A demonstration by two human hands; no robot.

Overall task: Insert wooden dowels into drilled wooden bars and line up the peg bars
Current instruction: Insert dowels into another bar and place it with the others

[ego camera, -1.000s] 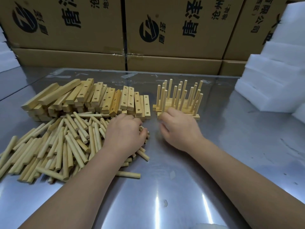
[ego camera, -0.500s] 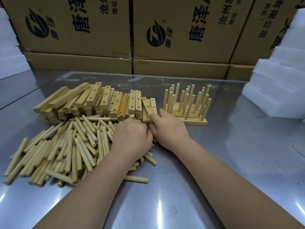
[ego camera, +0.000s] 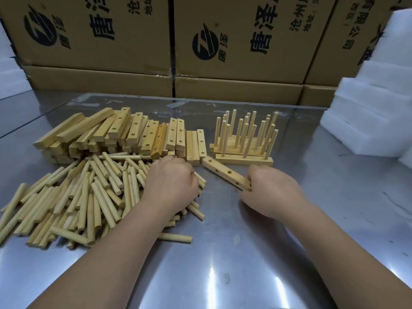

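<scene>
My right hand (ego camera: 270, 190) grips one end of a drilled wooden bar (ego camera: 224, 172) that lies slanted on the steel table, holes facing up. My left hand (ego camera: 171, 186) is curled over the right edge of a heap of loose dowels (ego camera: 84, 197), with dowel ends showing from under its fingers. Behind the heap lies a stack of drilled bars (ego camera: 124, 134). Several finished peg bars (ego camera: 245, 141) with upright dowels stand in rows just behind the held bar.
Printed cardboard boxes (ego camera: 234, 41) line the back of the steel table (ego camera: 223, 264). White foam blocks (ego camera: 374, 103) are stacked at the right, more foam at the far left edge. One stray dowel (ego camera: 176, 237) lies near my left forearm.
My right hand took a drilled bar from the right end of the stack and drew it toward me and to the right. My left hand stayed on the dowel heap.
</scene>
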